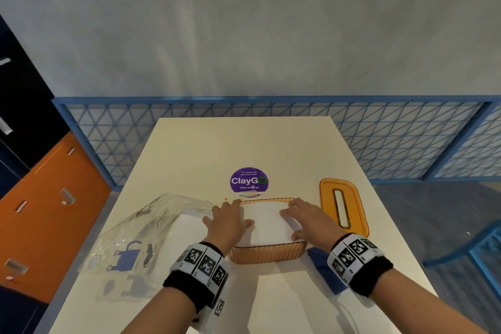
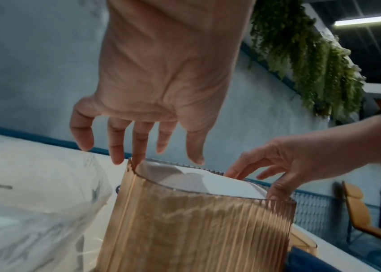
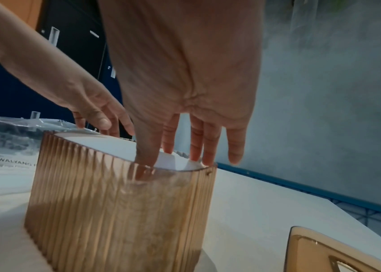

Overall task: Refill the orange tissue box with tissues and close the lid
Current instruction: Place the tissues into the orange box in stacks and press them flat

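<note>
The orange ribbed tissue box (image 1: 268,253) stands lidless on the table's near middle, filled to the rim with a white tissue stack (image 1: 267,222). My left hand (image 1: 227,221) hovers over the box's left end with relaxed, spread fingers (image 2: 138,147), one fingertip touching the rim. My right hand (image 1: 301,217) presses straight fingers (image 3: 208,147) onto the tissues at the right end, its thumb tucked inside the wall. The orange slotted lid (image 1: 343,206) lies flat on the table to the right of the box.
A clear plastic tissue wrapper (image 1: 143,236), still holding white tissues (image 1: 189,228), lies left of the box. A purple ClayGo sticker (image 1: 249,181) is behind it. A blue object (image 1: 322,266) lies under my right wrist. A blue mesh fence (image 1: 379,138) borders the table.
</note>
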{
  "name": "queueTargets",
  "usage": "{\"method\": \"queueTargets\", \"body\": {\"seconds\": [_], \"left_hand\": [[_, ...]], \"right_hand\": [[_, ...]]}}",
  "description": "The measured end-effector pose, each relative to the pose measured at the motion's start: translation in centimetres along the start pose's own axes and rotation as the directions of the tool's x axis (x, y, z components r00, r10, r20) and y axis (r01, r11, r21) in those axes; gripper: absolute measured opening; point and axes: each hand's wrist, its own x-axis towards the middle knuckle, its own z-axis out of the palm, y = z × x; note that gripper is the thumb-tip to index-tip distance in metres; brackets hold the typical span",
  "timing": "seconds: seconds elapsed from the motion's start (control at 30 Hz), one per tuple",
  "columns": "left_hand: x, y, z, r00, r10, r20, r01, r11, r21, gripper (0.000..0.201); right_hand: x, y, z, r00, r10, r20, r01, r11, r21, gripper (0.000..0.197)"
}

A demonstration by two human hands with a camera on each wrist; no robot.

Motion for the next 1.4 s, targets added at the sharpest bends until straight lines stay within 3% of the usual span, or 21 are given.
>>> {"method": "queueTargets", "body": {"seconds": [0.13,0.23,0.33,0.43,0.57,0.7,0.9,1.07,1.17,1.23,1.4], "left_hand": [[0.4,-0.1,0.5,0.997,-0.012,-0.08,0.011,1.0,-0.018,0.053],[0.8,-0.5,0.8,0.982,0.139,-0.128,-0.127,0.987,0.095,0.049],[1.3,-0.8,0.6,0.968,0.235,-0.088,-0.216,0.958,0.187,0.05],[2.0,-0.6,0.3,0.96,0.28,-0.012,-0.261,0.912,0.316,0.059],[3.0,0.2,-0.7,0.941,0.323,0.104,-0.336,0.846,0.413,0.072],[3.8,0.8,-0.8,0.921,0.336,0.196,-0.387,0.838,0.386,0.082],[4.5,0.7,-0.8,0.93,0.315,0.187,-0.358,0.89,0.282,0.085],[4.6,0.0,-0.9,0.935,0.351,0.056,-0.355,0.911,0.208,0.054],[4.0,-0.2,-1.0,0.883,0.461,-0.09,-0.427,0.868,0.253,0.035],[3.3,-0.2,-0.8,0.834,0.541,-0.111,-0.484,0.814,0.322,0.027],[2.7,-0.7,0.0,0.811,0.573,-0.119,-0.503,0.786,0.36,0.026]], "right_hand": [[0.1,-0.7,0.4,0.997,-0.074,-0.012,0.075,0.995,0.061,0.05],[0.7,-0.5,0.6,0.997,-0.021,-0.068,0.032,0.987,0.157,0.048],[1.4,-0.1,0.5,0.992,0.077,-0.104,-0.064,0.99,0.127,0.055],[2.0,-0.2,-0.1,0.984,0.14,-0.112,-0.153,0.981,-0.116,0.068],[2.7,-0.3,-0.7,0.989,0.138,-0.056,-0.145,0.979,-0.141,0.077],[2.7,-0.1,-0.6,0.997,0.083,-0.01,-0.083,0.99,-0.11,0.08],[2.4,-0.1,-0.4,0.997,0.064,-0.045,-0.068,0.992,-0.106,0.078],[2.5,0.1,-0.5,0.997,0.068,-0.043,-0.072,0.994,-0.076,0.081],[2.6,0.0,-0.5,0.996,0.055,-0.067,-0.061,0.995,-0.077,0.079],[2.4,0.0,-0.4,0.995,0.051,-0.091,-0.058,0.995,-0.078,0.075],[2.0,-0.1,-0.5,0.994,0.032,-0.101,-0.042,0.994,-0.102,0.06]]}}
